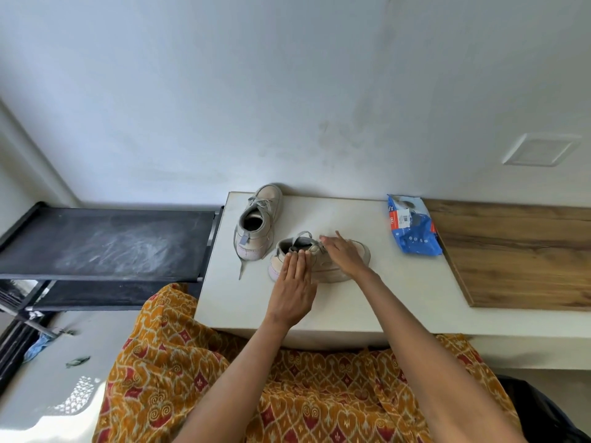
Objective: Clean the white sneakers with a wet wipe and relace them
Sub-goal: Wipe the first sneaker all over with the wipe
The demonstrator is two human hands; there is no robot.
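A single head-worn wide-angle camera looked forward and down, close over the white table (399, 302), its near edge low in frame; the wall (224, 91) behind seemingly curved by distortion.

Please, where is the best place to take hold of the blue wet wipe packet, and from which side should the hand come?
Probably grip the near, crumpled end of the blue wet wipe packet, coming from above with the right hand, the closer one. The packet lies flat on the white table, so its soft raised folds give something to pinch. Both hands are on the near sneaker now.
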